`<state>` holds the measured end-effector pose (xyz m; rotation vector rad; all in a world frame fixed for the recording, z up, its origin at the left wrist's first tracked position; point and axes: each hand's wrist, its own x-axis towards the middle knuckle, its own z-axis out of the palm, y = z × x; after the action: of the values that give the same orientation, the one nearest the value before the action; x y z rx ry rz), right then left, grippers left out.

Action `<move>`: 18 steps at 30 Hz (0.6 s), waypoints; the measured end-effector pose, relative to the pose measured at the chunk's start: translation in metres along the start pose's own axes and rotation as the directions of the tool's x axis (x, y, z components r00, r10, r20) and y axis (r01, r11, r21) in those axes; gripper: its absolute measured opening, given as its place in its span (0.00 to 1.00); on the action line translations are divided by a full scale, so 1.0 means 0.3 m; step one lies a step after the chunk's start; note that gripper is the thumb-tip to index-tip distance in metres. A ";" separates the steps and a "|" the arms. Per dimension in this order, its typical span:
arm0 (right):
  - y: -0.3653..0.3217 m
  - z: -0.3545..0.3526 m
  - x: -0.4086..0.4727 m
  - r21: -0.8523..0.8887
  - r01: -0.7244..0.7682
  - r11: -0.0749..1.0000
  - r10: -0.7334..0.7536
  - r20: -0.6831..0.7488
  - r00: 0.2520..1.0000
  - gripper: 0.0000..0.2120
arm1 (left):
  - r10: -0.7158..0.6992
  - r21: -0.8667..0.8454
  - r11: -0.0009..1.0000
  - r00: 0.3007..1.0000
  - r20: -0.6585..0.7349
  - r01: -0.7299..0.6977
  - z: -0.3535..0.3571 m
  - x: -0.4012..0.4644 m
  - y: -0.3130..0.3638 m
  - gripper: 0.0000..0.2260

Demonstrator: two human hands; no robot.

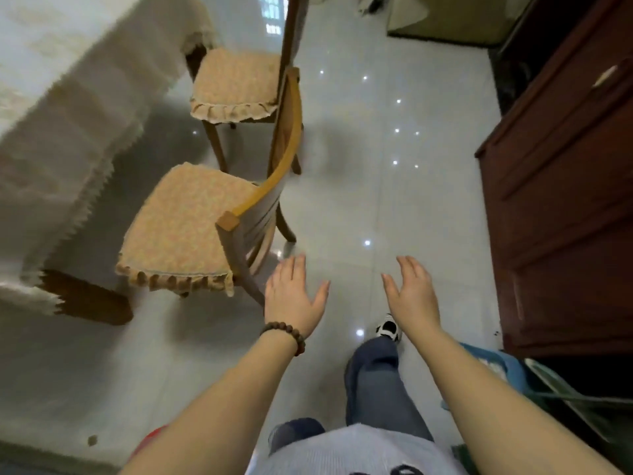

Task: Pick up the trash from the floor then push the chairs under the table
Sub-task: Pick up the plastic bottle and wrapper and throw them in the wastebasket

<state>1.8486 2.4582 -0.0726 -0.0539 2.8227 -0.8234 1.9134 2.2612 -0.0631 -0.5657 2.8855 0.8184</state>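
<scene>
From the head view I see both of my hands out in front of me. My left hand (294, 296) has its fingers spread and straight and holds nothing. My right hand (412, 293) is spread the same way and holds nothing too. Both are apart from the near chair (185, 231), with the left hand just beside its back leg but not touching.

The near chair stands beside the counter (65, 108), pulled out, its seat only a little under the hanging cloth. The far chair (236, 84) stands past the near chair, beside the counter as well.

I think the step now is pushing the near chair in. To do it well, I would put both hands on the curved top rail (274, 173) of the near chair's back, one near each end, and push it straight toward the counter. I would go slowly so the legs slide and the chair does not tip or twist. I would also watch that the cloth does not bunch on the seat.

A small brown bit (91, 440) lies on the floor, well apart from the near chair, toward me. It may be trash, but it is too small to tell. The picture is blurry, the counter top is cut off, and the far chair's back runs out of view.
</scene>
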 end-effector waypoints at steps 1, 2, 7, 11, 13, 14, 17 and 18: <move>0.033 -0.031 0.037 0.021 -0.028 0.999 0.028 -0.024 0.999 0.25 | 0.026 0.006 1.000 1.000 0.009 -0.027 0.017 0.050 0.053 0.32; 0.064 -0.059 0.081 0.040 -0.047 0.998 0.048 -0.045 0.998 0.25 | 0.047 0.013 0.999 0.999 0.017 -0.047 0.035 0.104 0.107 0.32; 0.230 -0.203 0.398 0.079 -0.105 0.991 0.113 -0.103 0.988 0.25 | 0.096 0.050 0.994 0.993 0.072 -0.100 0.158 0.418 0.388 0.32; 0.352 -0.357 0.718 0.111 -0.110 0.988 0.123 -0.121 0.985 0.25 | 0.116 0.097 0.988 0.992 0.041 -0.119 0.225 0.711 0.627 0.32; 0.397 -0.444 0.865 0.106 -0.104 0.989 0.116 -0.117 0.986 0.24 | 0.116 0.117 0.986 0.993 0.016 -0.117 0.236 0.849 0.745 0.31; 0.416 -0.485 0.939 0.095 -0.092 0.991 0.103 -0.114 0.988 0.24 | 0.109 0.116 0.987 0.994 0.000 -0.108 0.240 0.913 0.800 0.31; 0.451 -0.592 1.162 0.065 -0.057 0.996 0.065 -0.118 0.991 0.24 | 0.079 0.093 0.993 0.996 -0.033 -0.075 0.247 1.091 0.938 0.31; 0.454 -0.620 1.234 0.060 -0.047 0.997 0.054 -0.119 0.991 0.24 | 0.075 0.090 0.993 0.996 -0.040 -0.071 0.247 1.147 0.974 0.31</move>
<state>1.4516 2.6379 -0.0595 0.0779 2.8968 -0.9253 1.4841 2.4182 -0.0465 -0.4775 2.9802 0.6914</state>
